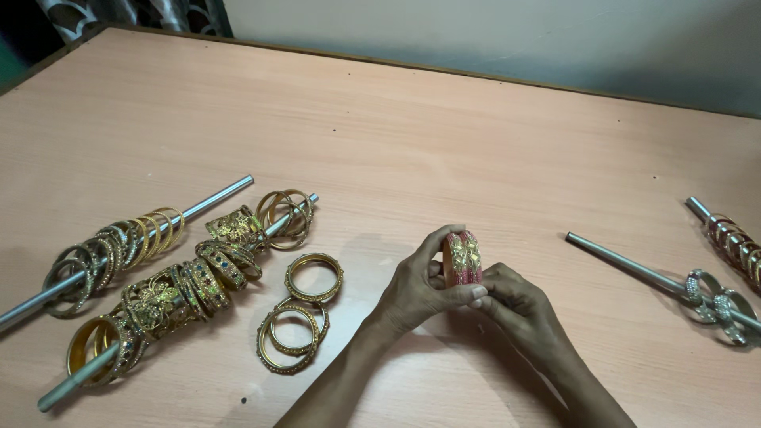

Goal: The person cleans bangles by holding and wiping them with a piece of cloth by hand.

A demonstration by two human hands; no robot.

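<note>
My left hand (416, 289) and my right hand (519, 305) meet just above the table's middle, both gripping a small stack of pink bangles with gold trim (463, 257) held upright between the fingertips. A few loose gold bangles (300, 317) lie flat on the table to the left of my left wrist.
Two metal rods at the left carry several gold bangles: a far rod (119, 246) and a near rod (186, 289). At the right, one rod (634, 269) holds silver stone-set bangles (717, 305) and another (733, 242) holds reddish-gold ones. The pale wooden table (396, 135) meets a wall behind.
</note>
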